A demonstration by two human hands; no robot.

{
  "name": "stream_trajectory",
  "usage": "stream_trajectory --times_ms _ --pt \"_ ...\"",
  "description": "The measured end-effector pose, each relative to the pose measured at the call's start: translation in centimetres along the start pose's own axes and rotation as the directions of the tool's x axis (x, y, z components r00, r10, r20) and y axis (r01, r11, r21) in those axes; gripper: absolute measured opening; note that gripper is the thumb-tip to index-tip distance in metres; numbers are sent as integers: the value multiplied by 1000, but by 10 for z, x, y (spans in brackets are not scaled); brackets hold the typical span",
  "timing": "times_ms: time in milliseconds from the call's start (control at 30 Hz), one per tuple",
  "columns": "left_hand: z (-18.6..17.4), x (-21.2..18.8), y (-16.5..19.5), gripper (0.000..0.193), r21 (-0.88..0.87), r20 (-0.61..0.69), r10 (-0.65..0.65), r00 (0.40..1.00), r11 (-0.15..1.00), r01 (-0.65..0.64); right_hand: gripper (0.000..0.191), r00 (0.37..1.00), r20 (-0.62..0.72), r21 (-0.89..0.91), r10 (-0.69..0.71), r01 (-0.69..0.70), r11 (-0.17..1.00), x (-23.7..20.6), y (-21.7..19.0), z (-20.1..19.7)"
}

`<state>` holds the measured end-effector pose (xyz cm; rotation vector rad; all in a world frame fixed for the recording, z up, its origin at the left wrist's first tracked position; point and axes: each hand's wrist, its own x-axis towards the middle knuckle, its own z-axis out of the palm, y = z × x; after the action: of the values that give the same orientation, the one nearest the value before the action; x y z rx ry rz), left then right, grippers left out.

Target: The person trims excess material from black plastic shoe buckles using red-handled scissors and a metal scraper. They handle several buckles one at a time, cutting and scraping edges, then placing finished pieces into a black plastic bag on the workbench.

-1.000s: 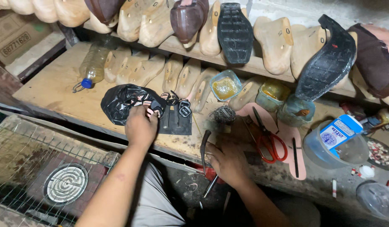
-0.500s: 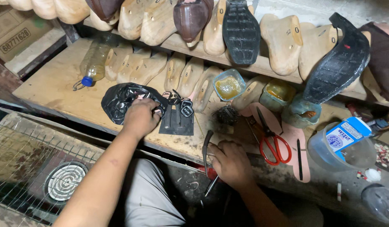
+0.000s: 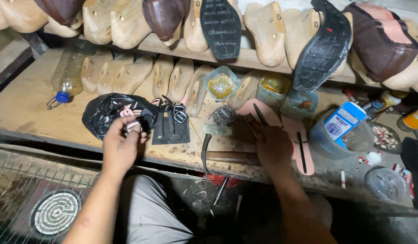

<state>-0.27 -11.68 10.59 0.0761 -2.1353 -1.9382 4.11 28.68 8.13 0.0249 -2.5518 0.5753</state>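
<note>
My left hand point(image 3: 121, 147) pinches a small pink piece point(image 3: 133, 125) at the near edge of a crumpled black plastic bag point(image 3: 105, 114); more pink bits show in the bag's mouth. My right hand point(image 3: 274, 147) is closed on the scissors point(image 3: 259, 114). Their dark blades stick up past my fingers over a pink insole point(image 3: 304, 147), and the handles are hidden in my palm. Between my hands lie a flat black leather piece with buckles point(image 3: 170, 130) and a hammer point(image 3: 204, 151) with a wooden handle.
Wooden shoe lasts point(image 3: 127, 74) line the back of the wooden bench point(image 3: 23, 104) and the shelf above, with two black soles point(image 3: 220, 25). Glue tubs point(image 3: 221, 85), a plastic bottle point(image 3: 66, 74) and a blue box point(image 3: 343, 123) in a clear tub stand around. A wire grille point(image 3: 19, 180) lies lower left.
My left hand drew back from the bag with a small pink piece in its fingers. My right hand moved right onto the pink insole and closed on the scissors that lay there.
</note>
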Motion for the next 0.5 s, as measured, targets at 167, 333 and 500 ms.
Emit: stream_trajectory --times_ms 167,333,500 --pt "0 -39 -9 14 -394 12 -89 996 915 87 32 975 201 -238 93 -44 970 -1 63 -7" --pt "18 -60 0 33 -377 27 -182 983 909 179 61 903 269 -217 334 -281 935 7 54 -14" --pt "21 -63 13 36 -379 4 -181 983 910 169 51 888 268 3 372 -387 922 -4 12 -42"
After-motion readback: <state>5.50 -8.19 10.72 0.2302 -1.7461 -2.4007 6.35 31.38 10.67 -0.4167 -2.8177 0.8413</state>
